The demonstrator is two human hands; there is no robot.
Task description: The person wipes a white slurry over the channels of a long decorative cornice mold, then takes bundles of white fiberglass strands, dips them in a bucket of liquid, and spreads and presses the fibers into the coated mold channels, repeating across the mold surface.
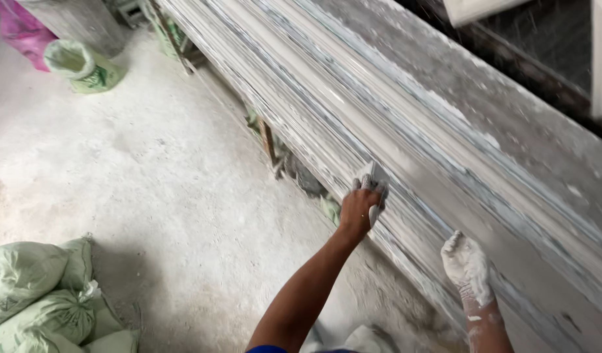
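Observation:
A long grey-white moulded strip, streaked with plaster, runs diagonally from the top left to the bottom right on a bench. My left hand presses a small flat white scraper or pad against the strip's grooved near side, fingers curled over it. My right hand, coated in white plaster, rests flat on the strip's near edge further right, fingers together and holding nothing that I can see.
Dusty white floor spreads to the left. Green sacks lie at the bottom left, an open green sack and a pink bag at the top left. Bench legs stand beneath the strip.

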